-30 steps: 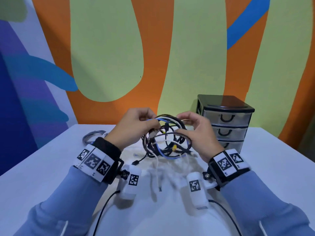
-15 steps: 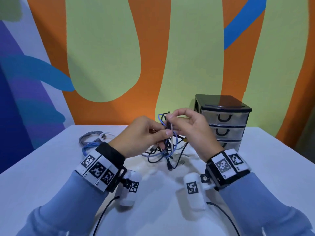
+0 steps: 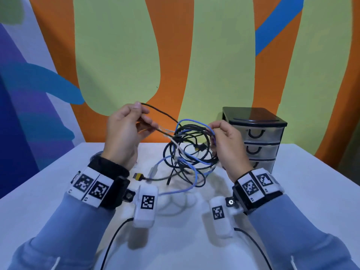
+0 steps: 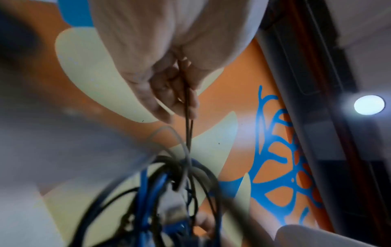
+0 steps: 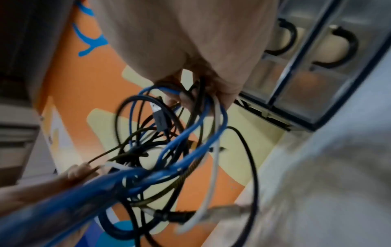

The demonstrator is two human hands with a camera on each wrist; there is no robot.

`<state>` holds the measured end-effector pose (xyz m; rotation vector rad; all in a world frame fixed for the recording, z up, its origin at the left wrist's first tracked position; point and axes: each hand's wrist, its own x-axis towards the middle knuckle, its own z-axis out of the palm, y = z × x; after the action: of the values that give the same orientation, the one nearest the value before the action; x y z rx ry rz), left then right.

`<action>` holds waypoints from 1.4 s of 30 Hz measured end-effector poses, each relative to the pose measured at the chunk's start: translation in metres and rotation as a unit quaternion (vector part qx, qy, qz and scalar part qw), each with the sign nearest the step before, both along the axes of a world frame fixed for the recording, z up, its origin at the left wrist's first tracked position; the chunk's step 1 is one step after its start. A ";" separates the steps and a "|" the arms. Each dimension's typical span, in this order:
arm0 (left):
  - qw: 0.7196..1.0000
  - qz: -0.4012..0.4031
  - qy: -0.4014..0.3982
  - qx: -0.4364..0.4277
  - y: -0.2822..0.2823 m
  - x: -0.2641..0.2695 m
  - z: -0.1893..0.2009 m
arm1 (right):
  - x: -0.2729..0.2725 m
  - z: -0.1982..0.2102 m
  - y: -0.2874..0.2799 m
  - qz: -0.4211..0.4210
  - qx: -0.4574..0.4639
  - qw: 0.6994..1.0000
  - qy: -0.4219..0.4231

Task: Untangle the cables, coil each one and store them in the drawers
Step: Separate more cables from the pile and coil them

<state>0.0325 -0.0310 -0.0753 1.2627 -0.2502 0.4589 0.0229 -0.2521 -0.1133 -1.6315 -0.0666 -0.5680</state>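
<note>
The knotted bundle of black, blue and white cables (image 3: 190,151) hangs in the air between the two hands above the white bench (image 3: 311,191), with its lower loops and a yellow-tipped flat plug (image 3: 138,176) trailing down onto the surface. Half a second ago the hands were pressed close together around a tight clump; now they stand apart and the tangle has opened into wide loops. The left hand (image 3: 124,133) has risen and drawn off to the left, and its fingers (image 4: 169,93) pinch one thin dark cable (image 3: 159,112), which arcs from the raised fingertips back into the bundle; the left wrist view shows that strand running straight down from the closed fingers into the blurred knot. The right hand (image 3: 227,145) curls around the right side of the bundle, and the right wrist view shows blue, black and white strands passing through its closed fingers (image 5: 220,93). The small black-topped unit of three clear plastic drawers with black handles (image 3: 257,137) stands on the bench just behind and to the right of the right hand, with all the drawers pushed in. The grey and blue coil that lay on the bench beyond the left wrist is now almost wholly hidden behind that wrist. Both wrists wear bands with black-and-white square markers.
</note>
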 end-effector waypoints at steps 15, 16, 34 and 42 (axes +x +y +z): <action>0.940 -0.078 0.081 0.321 0.011 -0.014 0.003 | -0.019 0.007 0.007 0.075 -0.124 0.988 -0.043; 0.924 -0.069 0.068 0.369 0.008 -0.014 0.002 | -0.018 0.006 0.008 0.089 -0.132 0.986 -0.056; 0.974 -0.143 -0.142 -0.100 0.020 -0.029 0.028 | -0.020 0.000 0.009 0.062 -0.386 0.913 0.118; 0.972 -0.176 -0.061 0.145 0.001 -0.037 0.024 | -0.022 0.004 0.016 0.101 -0.225 0.960 -0.131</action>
<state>-0.0043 -0.0305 -0.0511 1.4398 -0.6539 0.1962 0.0007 -0.2365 -0.1091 -1.9485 -0.5896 -0.6388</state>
